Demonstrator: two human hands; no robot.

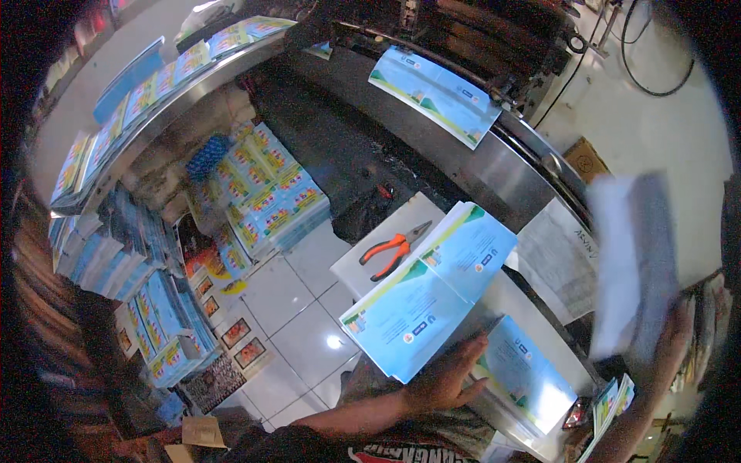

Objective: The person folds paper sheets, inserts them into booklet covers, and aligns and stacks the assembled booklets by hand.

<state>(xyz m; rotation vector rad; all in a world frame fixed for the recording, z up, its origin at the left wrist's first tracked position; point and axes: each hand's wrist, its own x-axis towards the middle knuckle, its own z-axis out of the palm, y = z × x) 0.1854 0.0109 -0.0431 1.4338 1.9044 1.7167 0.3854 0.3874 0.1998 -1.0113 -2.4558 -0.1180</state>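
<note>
My left hand (451,380) has its fingers stretched out and thumb apart, against the near edge of a stack of blue printed sheets (421,297). Beside it, to the right, is a second blue stack (529,370) with glare on its corner. At the right, my right hand (678,328) grips a white sheet (629,262); both are smeared by motion, and I cannot tell if it is one sheet or several. Pliers with orange and black handles (390,251) rest on a white surface left of the first stack.
A dark machine with a metal edge (525,166) spans the top, a blue sheet (436,92) lying on it. Paper stacks stand on the tiled floor (301,320) and on a curved shelf (185,92) at left. A handwritten sheet (559,258) lies by the machine.
</note>
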